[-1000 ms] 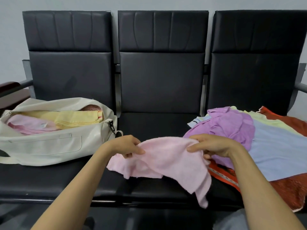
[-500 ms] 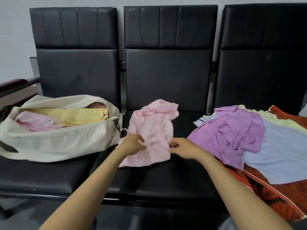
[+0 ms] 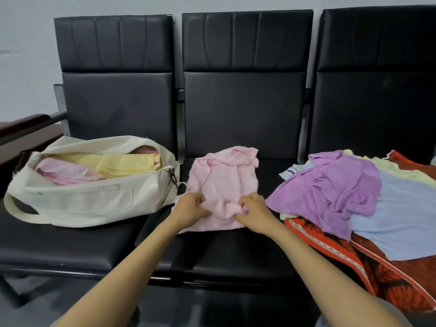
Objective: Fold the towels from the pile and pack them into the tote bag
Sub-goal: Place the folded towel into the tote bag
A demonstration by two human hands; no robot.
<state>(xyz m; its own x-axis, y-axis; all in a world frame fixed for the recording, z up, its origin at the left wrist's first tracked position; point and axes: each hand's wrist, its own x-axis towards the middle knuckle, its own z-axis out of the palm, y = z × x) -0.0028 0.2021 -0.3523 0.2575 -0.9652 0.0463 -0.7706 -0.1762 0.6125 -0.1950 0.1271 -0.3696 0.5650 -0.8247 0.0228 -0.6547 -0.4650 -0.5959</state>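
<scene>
Left hand (image 3: 191, 206) and right hand (image 3: 256, 214) are clenched on pink towel (image 3: 223, 182) between them; a crooked fold is judged likely from bunched cloth.

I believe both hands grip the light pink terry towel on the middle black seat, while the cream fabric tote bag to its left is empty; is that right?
Not quite: in the head view the cream fabric tote bag is not empty; it holds a folded yellow towel and a folded pink towel. The rest stands.
</scene>
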